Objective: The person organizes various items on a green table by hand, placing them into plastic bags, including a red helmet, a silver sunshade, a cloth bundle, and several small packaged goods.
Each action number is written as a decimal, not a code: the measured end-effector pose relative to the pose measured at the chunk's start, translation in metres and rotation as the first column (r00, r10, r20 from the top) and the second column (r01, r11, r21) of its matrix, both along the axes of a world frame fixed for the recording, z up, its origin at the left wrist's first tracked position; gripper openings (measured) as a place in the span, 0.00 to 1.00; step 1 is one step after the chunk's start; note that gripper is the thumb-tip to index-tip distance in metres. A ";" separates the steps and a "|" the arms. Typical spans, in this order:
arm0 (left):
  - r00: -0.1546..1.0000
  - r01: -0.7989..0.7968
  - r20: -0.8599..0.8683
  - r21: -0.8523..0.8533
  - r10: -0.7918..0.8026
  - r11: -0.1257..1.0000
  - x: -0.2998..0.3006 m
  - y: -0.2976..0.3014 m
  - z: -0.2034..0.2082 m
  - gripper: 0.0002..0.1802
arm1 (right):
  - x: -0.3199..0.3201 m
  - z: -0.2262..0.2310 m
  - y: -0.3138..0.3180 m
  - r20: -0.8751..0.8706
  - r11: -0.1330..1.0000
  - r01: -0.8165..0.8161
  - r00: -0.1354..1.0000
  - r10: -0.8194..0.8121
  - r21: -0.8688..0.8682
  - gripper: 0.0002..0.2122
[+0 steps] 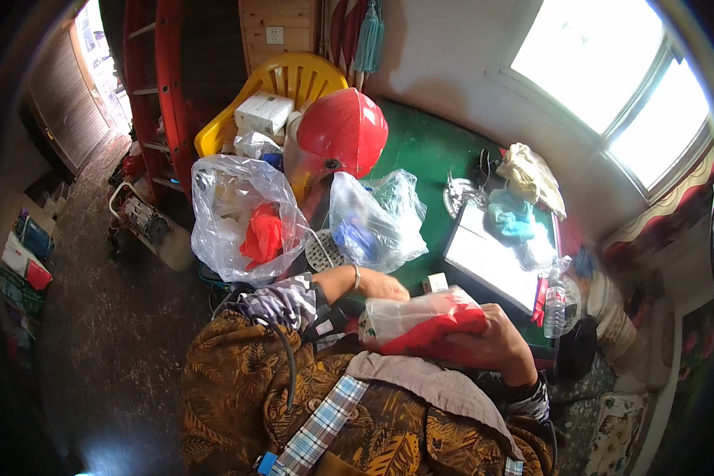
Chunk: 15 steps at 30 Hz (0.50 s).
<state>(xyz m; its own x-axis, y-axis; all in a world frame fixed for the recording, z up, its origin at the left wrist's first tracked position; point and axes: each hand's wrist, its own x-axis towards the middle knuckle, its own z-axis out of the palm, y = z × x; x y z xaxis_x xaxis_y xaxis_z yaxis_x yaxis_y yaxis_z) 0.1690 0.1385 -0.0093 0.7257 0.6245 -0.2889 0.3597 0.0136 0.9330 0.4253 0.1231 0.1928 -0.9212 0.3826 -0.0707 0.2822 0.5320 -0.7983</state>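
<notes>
A clear plastic bag with red material in it [422, 327] is in front of my waist. My right hand [493, 343] grips its right side, fingers wrapped across the red part. At the bag's far left edge is my left hand [378, 285], bent at the knuckles; its fingertips are hidden behind the bag. A small pale box [434, 283] sits just beyond the bag on the green table [408, 131]. Farther off, another clear bag with blue contents [377, 222] lies near my left hand. To its left stands a large clear bag [214, 214] holding something red.
A yellow plastic chair [297, 73] carries a white box [264, 113]; a red helmet-like dome [343, 131] is beside it. At the table's right are a white panel [488, 258], cloths [531, 178] and a plastic bottle [554, 305]. A red ladder [166, 95] rises at far left.
</notes>
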 end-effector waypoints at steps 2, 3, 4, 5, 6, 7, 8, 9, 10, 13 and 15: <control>0.963 0.124 -0.255 0.117 -0.091 0.985 0.025 -0.014 -0.023 0.22 | 0.009 -0.013 0.007 -0.091 0.990 -0.035 0.995 0.047 0.134 0.15; 0.919 0.184 -0.379 0.172 -0.107 0.968 0.042 -0.024 -0.035 0.22 | 0.015 -0.008 0.005 -0.029 0.983 0.078 0.997 -0.074 0.165 0.18; 0.874 0.223 -0.474 0.199 -0.106 0.954 0.053 -0.036 -0.046 0.22 | 0.020 -0.003 0.003 0.010 0.966 0.168 0.985 -0.174 0.199 0.21; 0.843 0.239 -0.528 0.203 -0.099 0.950 0.062 -0.039 -0.055 0.23 | 0.027 -0.006 0.003 0.035 0.937 0.261 0.960 -0.276 0.234 0.24; 0.821 0.265 -0.561 0.212 -0.105 0.941 0.068 -0.037 -0.060 0.23 | 0.040 -0.019 0.004 -0.074 0.900 0.383 0.924 -0.376 0.209 0.31; 0.800 0.273 -0.589 0.196 -0.110 0.942 0.066 -0.035 -0.067 0.23 | 0.040 -0.032 0.004 -0.107 0.935 0.354 0.930 -0.353 -0.011 0.32; 0.787 0.262 -0.609 0.191 -0.095 0.946 0.061 -0.034 -0.075 0.23 | 0.037 -0.044 0.004 -0.140 0.927 0.299 0.932 -0.335 -0.228 0.32; 0.788 0.243 -0.610 0.182 -0.084 0.953 0.055 -0.031 -0.076 0.24 | 0.031 -0.046 0.002 -0.140 0.884 0.245 0.936 -0.322 -0.398 0.30; 0.799 0.214 -0.598 0.182 -0.065 0.960 0.052 -0.029 -0.078 0.24 | 0.023 -0.050 -0.001 -0.130 0.808 0.193 0.940 -0.314 -0.556 0.27; 0.913 -0.016 -0.394 0.216 0.102 0.976 0.035 -0.022 -0.065 0.25 | 0.003 -0.058 0.000 -0.153 0.768 0.232 0.907 -0.393 -0.597 0.22; 0.946 -0.319 -0.012 0.145 0.324 0.937 0.009 -0.014 -0.039 0.25 | -0.009 -0.044 0.001 -0.181 0.861 0.282 0.905 -0.385 -0.424 0.14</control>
